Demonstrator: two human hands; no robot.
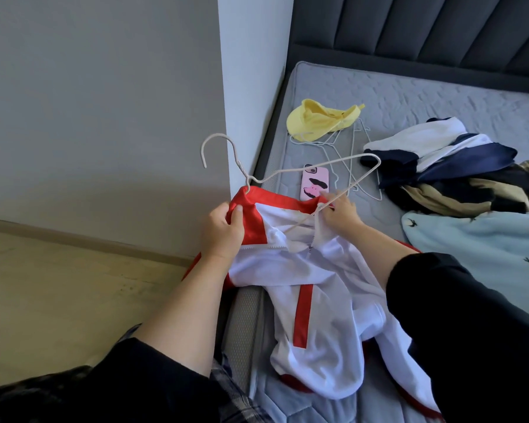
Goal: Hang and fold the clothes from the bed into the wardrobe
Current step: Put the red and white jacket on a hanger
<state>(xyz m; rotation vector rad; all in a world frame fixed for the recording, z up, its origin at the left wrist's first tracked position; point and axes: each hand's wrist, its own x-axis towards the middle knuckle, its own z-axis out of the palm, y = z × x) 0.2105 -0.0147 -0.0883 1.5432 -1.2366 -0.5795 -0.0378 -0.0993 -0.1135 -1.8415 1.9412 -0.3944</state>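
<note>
Floorboards and grey wall fill the left side; no wardrobe in view. Next, person's left hand grips the red shoulder of the red & white jacket, thumb on top, lifting the neck so it gapes open, prob. to give the wire a way in. Wire hanger sits tilted above it, hook toward the wall, one arm already under the collar, the other sticking out over the bed. Right hand pinches the hanger's lower wire at the zip edge, apparently steering it into the far shoulder. Rest of the jacket trails down the mattress edge. Beyond: pink phone, yellow cap lying on spare hangers, then a navy/white/tan clothes pile & a pale blue bird-print piece, all waiting, I'd say.
</note>
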